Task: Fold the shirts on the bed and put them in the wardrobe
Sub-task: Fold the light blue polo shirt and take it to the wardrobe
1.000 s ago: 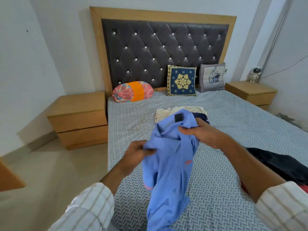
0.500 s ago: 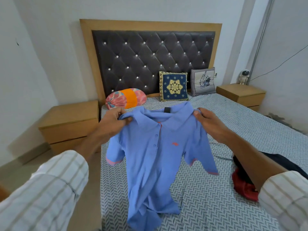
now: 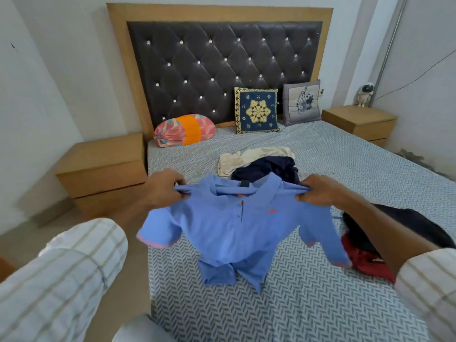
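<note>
Left hand: my arm reaches forward, fingers pinched shut on the polo's left shoulder seam.
Right hand: arm forward, fingers clamped on the polo's right shoulder.
Polo: blue, spread front-up between my hands, its hem bunched on the bed, near the left edge.
Markings: small orange chest logo and black neck tag, neither readable; white print on the red shirt too small to read.
Other shirts: cream and navy heap just beyond; black one at right.
Change: half a second ago I held the polo higher; now it is lowered to the sheet.
</note>
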